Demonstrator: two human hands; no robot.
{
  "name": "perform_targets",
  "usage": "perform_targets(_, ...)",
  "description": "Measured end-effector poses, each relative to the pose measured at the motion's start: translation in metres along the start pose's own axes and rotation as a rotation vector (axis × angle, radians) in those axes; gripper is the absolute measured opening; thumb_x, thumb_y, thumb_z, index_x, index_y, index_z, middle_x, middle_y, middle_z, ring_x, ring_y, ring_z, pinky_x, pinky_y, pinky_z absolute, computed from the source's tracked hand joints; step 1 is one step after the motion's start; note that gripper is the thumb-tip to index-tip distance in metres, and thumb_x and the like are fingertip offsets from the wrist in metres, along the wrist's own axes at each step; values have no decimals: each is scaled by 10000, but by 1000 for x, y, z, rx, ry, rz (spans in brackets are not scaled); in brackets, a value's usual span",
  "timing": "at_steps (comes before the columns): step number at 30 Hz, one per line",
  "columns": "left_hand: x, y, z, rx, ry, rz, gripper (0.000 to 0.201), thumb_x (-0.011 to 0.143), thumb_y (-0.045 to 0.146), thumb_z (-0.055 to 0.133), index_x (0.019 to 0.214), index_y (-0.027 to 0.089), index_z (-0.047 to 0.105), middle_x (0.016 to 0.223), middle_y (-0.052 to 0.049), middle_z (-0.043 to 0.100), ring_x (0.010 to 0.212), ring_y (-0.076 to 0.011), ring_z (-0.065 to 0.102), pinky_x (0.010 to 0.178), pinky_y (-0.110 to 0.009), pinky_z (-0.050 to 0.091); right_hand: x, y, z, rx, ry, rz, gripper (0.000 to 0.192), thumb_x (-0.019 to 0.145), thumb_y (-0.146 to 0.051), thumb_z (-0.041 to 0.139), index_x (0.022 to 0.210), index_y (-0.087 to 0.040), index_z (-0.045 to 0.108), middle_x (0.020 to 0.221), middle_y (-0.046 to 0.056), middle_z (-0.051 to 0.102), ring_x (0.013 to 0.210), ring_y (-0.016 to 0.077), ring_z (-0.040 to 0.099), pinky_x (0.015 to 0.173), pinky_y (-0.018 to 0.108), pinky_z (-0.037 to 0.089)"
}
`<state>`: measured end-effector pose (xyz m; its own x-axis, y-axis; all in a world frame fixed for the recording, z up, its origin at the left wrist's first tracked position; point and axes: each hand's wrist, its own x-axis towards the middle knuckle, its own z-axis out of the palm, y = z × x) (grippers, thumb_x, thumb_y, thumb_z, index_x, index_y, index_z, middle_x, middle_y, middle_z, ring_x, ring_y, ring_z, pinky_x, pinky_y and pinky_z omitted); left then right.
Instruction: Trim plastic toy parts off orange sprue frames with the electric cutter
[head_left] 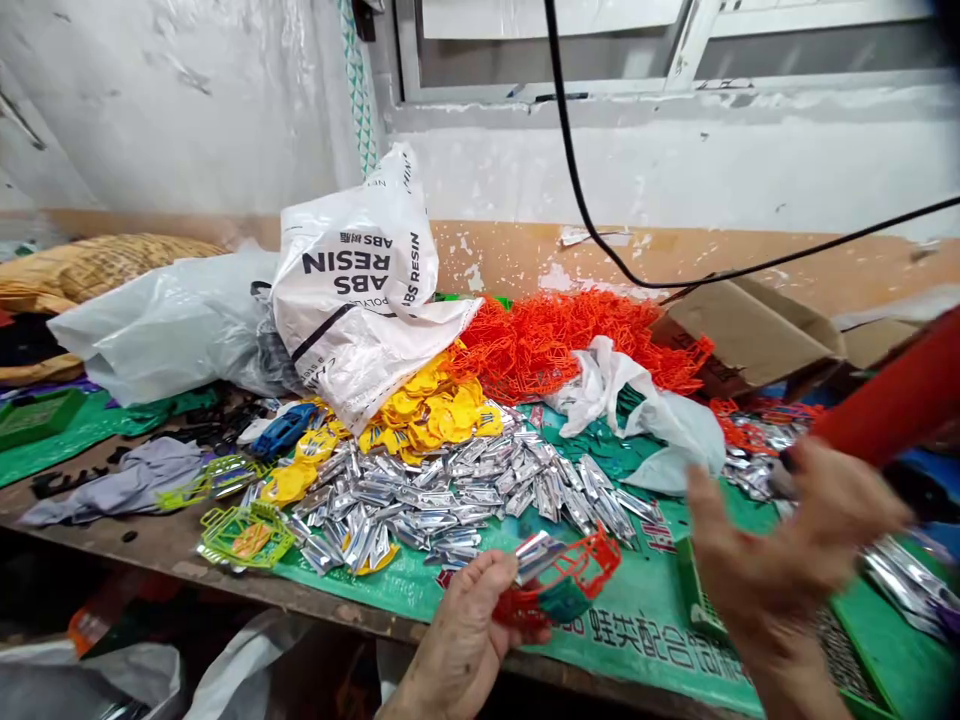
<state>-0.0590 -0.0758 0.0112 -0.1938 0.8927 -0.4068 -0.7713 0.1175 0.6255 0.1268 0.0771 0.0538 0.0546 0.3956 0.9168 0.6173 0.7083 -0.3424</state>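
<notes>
My left hand [465, 630] holds a small assembled toy piece [562, 580] made of an orange-red plastic frame, a silver part and a teal part, just above the green mat [637, 630]. My right hand [780, 545] hovers to its right with fingers spread and blurred, nothing visibly in it. A wide pile of silver plastic parts [450, 500] lies just beyond my left hand. Behind it sit yellow parts [427, 410] and a heap of orange-red frames [555, 340].
A white ABS RESIN sack [360, 290] and a clear plastic bag [165, 320] stand at the back left. A cardboard box [750, 330] sits at the back right, a black cable [585, 200] hangs above. Lime-green frames [244, 535] lie near the table's front edge.
</notes>
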Motion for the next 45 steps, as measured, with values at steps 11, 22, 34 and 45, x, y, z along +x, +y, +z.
perform_targets(11,8,25,-26,-110,126,-21,406,570,420,906,802,142,721,741,-43,743,634,-160,655,530,-257,531,-18,-26,226,168,-1058,411,270,904,-352,612,1066,-137,634,1063,70,662,950,199,645,857,416,537)
perform_targets(22,0,40,-39,79,56,84,257,627,135,862,846,137,727,839,-31,739,650,-86,611,592,-180,477,-9,-35,216,494,-924,1004,353,932,-327,576,1242,-160,547,1206,97,602,988,206,638,813,397,570)
perform_targets(34,-8,-4,8,189,-21,126,272,670,280,847,821,137,671,694,-8,702,609,-118,615,591,-209,478,12,-25,16,1301,-1573,789,407,607,-227,826,988,-156,704,742,-23,613,544,78,566,459,186,457)
perform_targets(45,-11,-20,42,327,-268,100,344,783,168,709,1125,179,675,1048,-50,716,1002,-208,630,885,-282,475,-23,-31,-24,658,-1127,330,252,882,-217,547,1025,-273,746,987,53,669,929,189,627,826,311,513)
